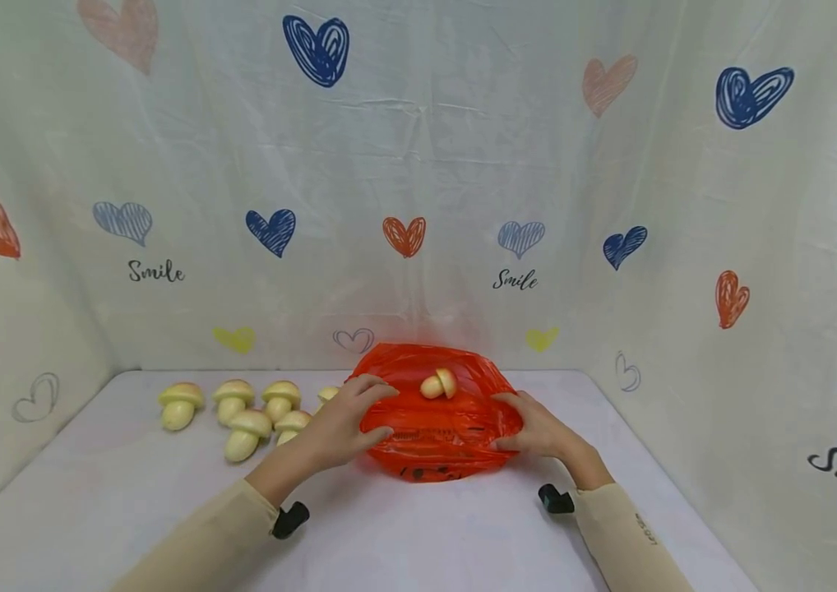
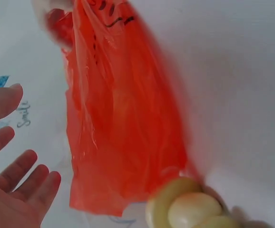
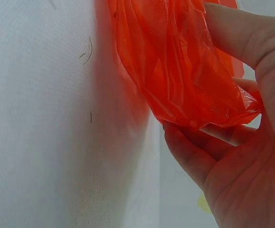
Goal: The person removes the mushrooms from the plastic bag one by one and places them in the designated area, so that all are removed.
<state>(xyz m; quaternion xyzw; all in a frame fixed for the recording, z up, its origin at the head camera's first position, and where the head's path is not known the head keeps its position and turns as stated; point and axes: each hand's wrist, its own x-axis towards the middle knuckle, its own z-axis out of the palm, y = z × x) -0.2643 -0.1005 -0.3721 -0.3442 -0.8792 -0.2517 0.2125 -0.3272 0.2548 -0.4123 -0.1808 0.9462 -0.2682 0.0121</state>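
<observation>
A red plastic bag (image 1: 429, 423) with dark printed marks lies spread between my hands, on the white tabletop. On top of it rests a toy mushroom (image 1: 439, 384) with a yellowish cap and pale stem. My left hand (image 1: 348, 423) is at the bag's left side, fingers spread and straight; the left wrist view shows its fingers (image 2: 21, 175) apart from the bag, holding nothing. At the right side, my right hand (image 1: 540, 432) holds the bag's edge. In the right wrist view, crumpled red film (image 3: 190, 90) sits between the thumb and curled fingers (image 3: 190, 152).
Several more toy mushrooms (image 1: 242, 434) stand in a loose group on the left of the tabletop (image 1: 418, 534); one is partly hidden behind my left hand. A white curtain (image 1: 418, 148) printed with hearts and "Smile" encloses the back and sides.
</observation>
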